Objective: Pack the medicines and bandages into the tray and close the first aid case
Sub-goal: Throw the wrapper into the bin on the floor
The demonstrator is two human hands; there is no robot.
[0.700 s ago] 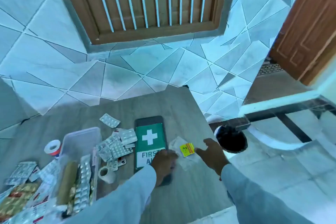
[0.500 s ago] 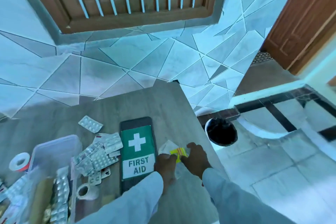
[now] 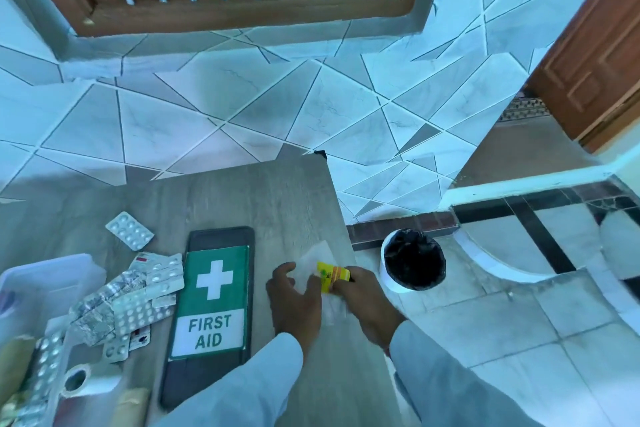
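Observation:
A clear plastic sachet with a yellow label [image 3: 330, 277] lies near the table's right edge. My right hand [image 3: 369, 302] pinches it from the right, and my left hand [image 3: 294, 302] rests on its left side. Just left of my hands lies the dark first aid case lid [image 3: 211, 308] with a green FIRST AID sign. A pile of silver blister packs [image 3: 138, 302] sits left of the lid, with one more blister pack [image 3: 129, 230] farther back. The clear plastic tray [image 3: 45, 284] holds blister strips at the far left. A roll of white tape [image 3: 78, 380] stands by the tray.
The grey wooden table [image 3: 263, 204] ends just right of my hands. A white bin with a black liner [image 3: 412, 262] stands on the floor beside that edge. A tiled wall and a wooden window frame [image 3: 242, 7] rise behind the table.
My right hand has closed in on the sachet from the right and gripped it. My left hand has left the case lid and come onto the sachet. The view has shifted right.

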